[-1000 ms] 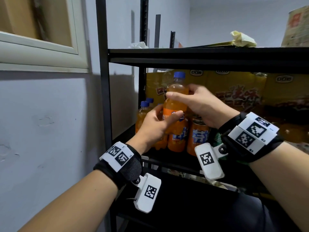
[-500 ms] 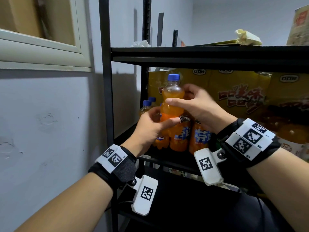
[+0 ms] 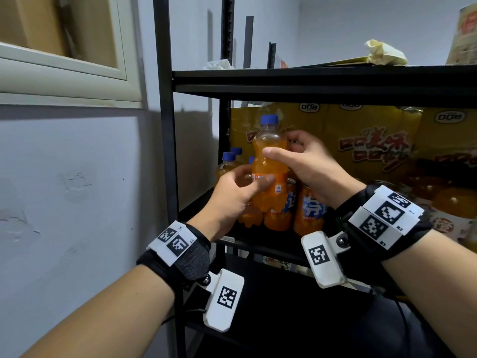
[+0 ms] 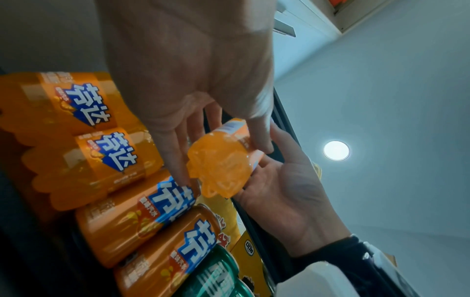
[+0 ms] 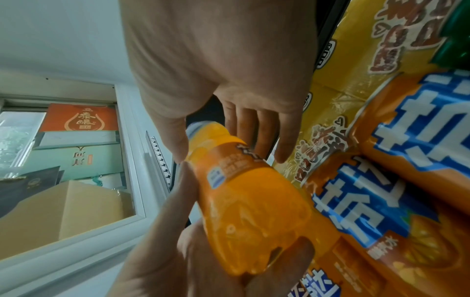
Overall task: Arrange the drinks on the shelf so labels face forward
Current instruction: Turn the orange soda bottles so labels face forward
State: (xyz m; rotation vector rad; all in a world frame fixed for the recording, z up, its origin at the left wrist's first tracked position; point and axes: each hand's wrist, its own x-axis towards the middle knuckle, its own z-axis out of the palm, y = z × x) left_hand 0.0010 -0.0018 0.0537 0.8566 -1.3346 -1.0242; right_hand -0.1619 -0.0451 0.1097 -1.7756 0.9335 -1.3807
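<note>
Gripping the smooth, rigid orange soda bottle (image 3: 269,174) at shoulder and label band, right hand (image 3: 307,164) and left hand (image 3: 232,195) fingers clasp it; likely slippery.

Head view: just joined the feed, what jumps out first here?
An orange soda bottle with a blue cap, lifted in front of the black shelf; the left hand grips its label band, the right hand its upper body. Behind it stand orange cans with blue-and-white labels facing forward, backed by yellow packs.
</note>
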